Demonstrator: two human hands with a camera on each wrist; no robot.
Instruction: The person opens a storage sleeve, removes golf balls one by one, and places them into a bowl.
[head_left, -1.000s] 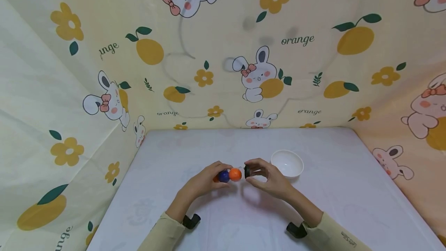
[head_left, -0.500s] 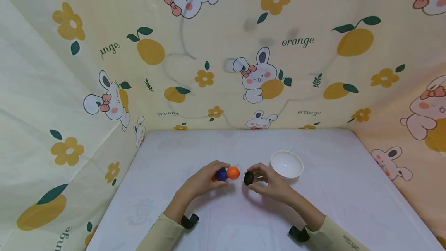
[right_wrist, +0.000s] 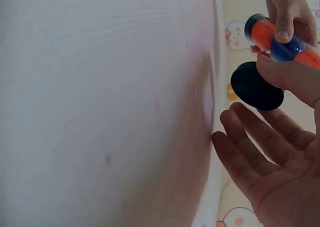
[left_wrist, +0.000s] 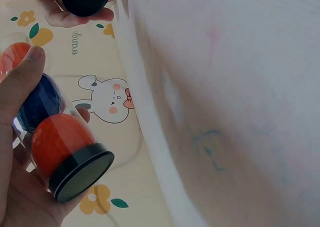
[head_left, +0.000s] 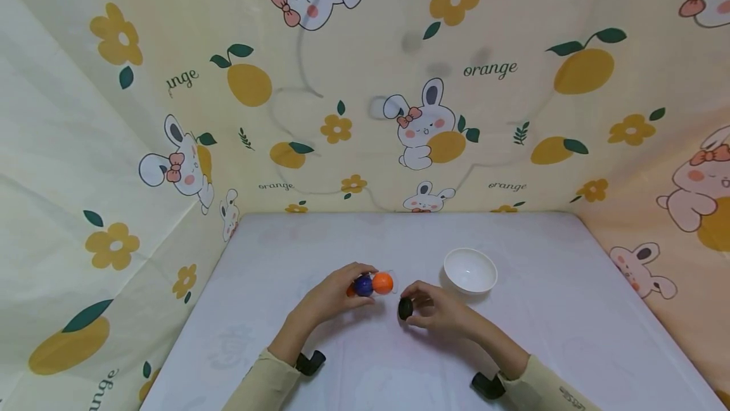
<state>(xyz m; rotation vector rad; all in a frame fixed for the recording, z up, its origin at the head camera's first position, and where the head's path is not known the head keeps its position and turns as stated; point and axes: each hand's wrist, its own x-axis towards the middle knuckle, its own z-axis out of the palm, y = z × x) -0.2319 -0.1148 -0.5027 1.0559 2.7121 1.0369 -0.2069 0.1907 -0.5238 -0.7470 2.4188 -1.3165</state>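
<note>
My left hand (head_left: 329, 296) grips a clear tube (left_wrist: 82, 173) with a black end, held sideways above the table. Inside it sit an orange ball (left_wrist: 60, 139), a blue ball (left_wrist: 40, 104) and another orange ball (head_left: 383, 283). The tube's clear mouth points towards my right hand (head_left: 441, 313). That hand pinches a round black lid (head_left: 405, 309) between thumb and fingers, apart from the tube and lower than its mouth. In the right wrist view, the lid (right_wrist: 257, 86) shows its flat dark face, the thumb lying against its edge.
A white bowl (head_left: 470, 270) stands on the white table (head_left: 353, 360), just beyond my right hand; its visible inside is white. Printed cloth walls (head_left: 342, 82) with rabbits and oranges enclose the table's back and sides.
My right hand has drawn the black lid away from the tube's mouth and down towards the table, turning its face. The left hand has shifted only slightly to the left.
</note>
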